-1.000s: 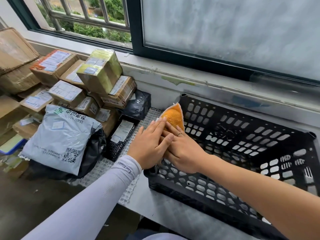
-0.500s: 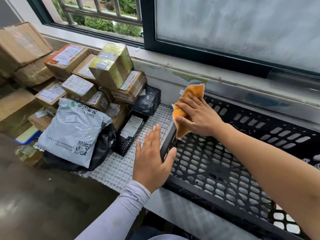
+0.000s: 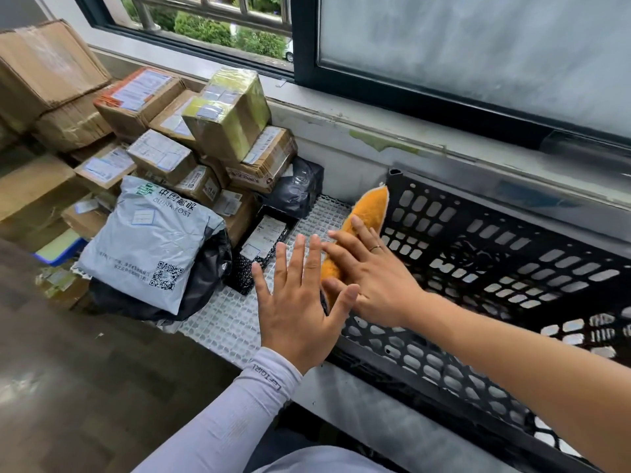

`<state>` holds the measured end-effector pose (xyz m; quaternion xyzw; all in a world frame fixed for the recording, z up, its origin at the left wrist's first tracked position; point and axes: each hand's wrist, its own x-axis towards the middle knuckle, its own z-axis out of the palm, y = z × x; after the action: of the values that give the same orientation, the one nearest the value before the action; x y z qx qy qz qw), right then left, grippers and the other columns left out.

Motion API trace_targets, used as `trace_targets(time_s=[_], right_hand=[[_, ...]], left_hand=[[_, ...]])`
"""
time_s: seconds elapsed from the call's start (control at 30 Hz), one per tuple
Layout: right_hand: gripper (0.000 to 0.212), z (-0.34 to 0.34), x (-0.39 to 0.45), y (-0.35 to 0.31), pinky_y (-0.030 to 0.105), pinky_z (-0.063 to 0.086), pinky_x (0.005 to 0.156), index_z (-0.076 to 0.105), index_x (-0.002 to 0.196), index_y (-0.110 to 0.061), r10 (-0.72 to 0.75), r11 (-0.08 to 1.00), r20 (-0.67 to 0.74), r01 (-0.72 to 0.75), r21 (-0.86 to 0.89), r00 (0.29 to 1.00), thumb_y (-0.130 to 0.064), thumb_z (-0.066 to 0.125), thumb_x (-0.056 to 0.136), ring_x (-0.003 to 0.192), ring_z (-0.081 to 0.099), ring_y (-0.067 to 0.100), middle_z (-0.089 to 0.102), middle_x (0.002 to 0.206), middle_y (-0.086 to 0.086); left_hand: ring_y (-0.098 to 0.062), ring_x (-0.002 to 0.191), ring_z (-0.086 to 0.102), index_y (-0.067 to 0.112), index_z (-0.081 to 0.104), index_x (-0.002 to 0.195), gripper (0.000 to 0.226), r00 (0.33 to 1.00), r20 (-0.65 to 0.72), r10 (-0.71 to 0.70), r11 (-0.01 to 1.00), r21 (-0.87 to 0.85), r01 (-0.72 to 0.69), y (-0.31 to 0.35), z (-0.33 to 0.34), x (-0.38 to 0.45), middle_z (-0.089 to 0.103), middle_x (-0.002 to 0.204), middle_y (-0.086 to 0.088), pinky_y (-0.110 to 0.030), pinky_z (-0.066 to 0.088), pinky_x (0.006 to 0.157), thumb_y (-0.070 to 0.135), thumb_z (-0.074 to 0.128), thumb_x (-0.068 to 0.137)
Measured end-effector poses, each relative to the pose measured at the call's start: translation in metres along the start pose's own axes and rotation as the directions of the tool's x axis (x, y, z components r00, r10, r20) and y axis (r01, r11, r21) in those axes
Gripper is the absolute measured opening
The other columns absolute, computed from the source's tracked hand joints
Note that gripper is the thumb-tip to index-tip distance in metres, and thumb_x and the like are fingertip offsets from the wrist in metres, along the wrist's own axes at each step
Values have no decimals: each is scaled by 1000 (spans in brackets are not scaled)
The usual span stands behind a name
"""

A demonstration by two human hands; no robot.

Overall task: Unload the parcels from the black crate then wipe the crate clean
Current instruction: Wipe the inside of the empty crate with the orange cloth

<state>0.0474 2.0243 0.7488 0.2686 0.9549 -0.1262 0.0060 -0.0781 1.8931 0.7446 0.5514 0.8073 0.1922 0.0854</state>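
Beside the parcels [image 3: 177, 186] piled at nine o'clock, the empty black crate [image 3: 495, 268] is mid-wipe: right hand [image 3: 372, 278] fingers flat on the orange cloth [image 3: 362, 227], left hand [image 3: 300, 302] fingers spread.

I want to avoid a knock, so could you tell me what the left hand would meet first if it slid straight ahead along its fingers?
Probably the flat black parcel on the white mesh mat, just beyond the left hand; depth is unclear.

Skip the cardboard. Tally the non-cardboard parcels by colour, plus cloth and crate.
Grey mailer bag: 1
Black plastic bags: 2
Black patterned flat parcel: 1
Orange cloth: 1
Black crate: 1
Total: 6
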Motion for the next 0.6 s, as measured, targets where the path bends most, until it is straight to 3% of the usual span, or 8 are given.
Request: trace_targets(time_s=[0.07, 0.23, 0.43, 0.6], right_hand=[[73, 9, -8, -12, 47, -6, 128, 19, 162, -30, -39, 999, -23, 39, -5, 999, -67, 13, 99, 156, -24, 21, 17, 168, -7], [68, 14, -8, -10, 52, 0, 128, 28, 158, -33, -68, 998, -79, 67, -9, 995, -66, 10, 101, 159, -9, 21, 30, 163, -10], [63, 8, 11, 16, 55, 5, 127, 44, 145, -35, -119, 993, -120, 115, -37, 986, -71, 18, 101, 158, 10, 22, 45, 151, -8], [69, -11, 30, 49, 52, -2, 128, 42, 148, -39, -14, 998, -95, 8, -62, 995, -79, 16, 98, 159, 3, 18, 36, 161, -8]], left_hand=[[-21, 160, -9, 34, 3, 166, 93, 1000, -19, 2, 1000, 3, -1, 0, 0, -1, -1, 174, 3, -56, -13, 125, 87, 0, 90], [-23, 157, 17, 30, 24, 162, 87, 999, -41, -7, 1000, -8, 7, 0, 0, -3, 24, 170, -2, -55, 14, 124, 82, 4, 95], [-24, 158, 15, 27, 27, 163, 81, 999, -43, 26, 1000, 12, -25, 0, 3, 0, 24, 170, -2, -55, 7, 126, 74, 10, 99], [-24, 160, 8, 28, 23, 164, 81, 999, -38, 24, 1000, 9, -23, -1, 3, -3, 19, 171, -2, -56, -2, 127, 74, 6, 99]])
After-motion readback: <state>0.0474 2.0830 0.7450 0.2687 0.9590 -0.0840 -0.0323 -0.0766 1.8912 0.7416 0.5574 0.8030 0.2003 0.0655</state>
